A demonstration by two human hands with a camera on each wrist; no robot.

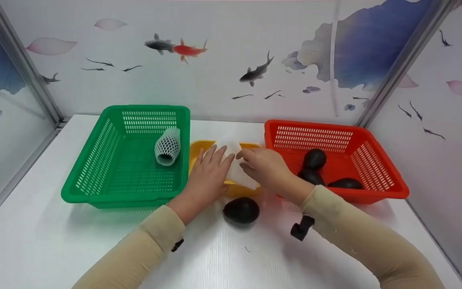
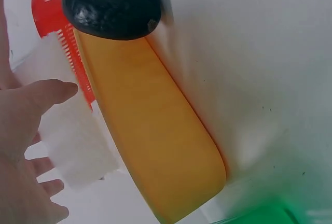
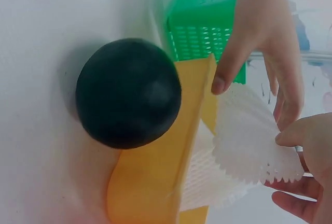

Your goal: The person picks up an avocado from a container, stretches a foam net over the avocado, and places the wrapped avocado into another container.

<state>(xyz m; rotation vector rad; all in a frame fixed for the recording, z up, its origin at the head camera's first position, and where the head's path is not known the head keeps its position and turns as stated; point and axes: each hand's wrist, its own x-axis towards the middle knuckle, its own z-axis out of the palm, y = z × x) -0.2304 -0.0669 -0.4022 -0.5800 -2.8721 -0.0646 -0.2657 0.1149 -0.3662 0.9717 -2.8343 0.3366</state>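
Fingers of my right hand point(image 1: 265, 165) pinch a white foam sleeve point(image 3: 249, 141) over the yellow bin point(image 1: 241, 190); I see my left hand point(image 1: 211, 172) with straight, spread fingers at its left. Nearside, one dark fruit point(image 1: 242, 210) lies on the table point(image 1: 231, 261). Right, the red basket point(image 1: 315, 125) holds three dark fruits point(image 1: 314, 159); left, the green basket point(image 1: 124, 172) holds one netted fruit point(image 1: 167, 149).

Seemingly a small work booth: white panels point(image 1: 215, 90) printed with fish point(image 1: 189, 50) and petals point(image 1: 51, 46), framed by metal posts point(image 1: 406, 64), enclose a white table point(image 1: 215, 261) far, left and right.
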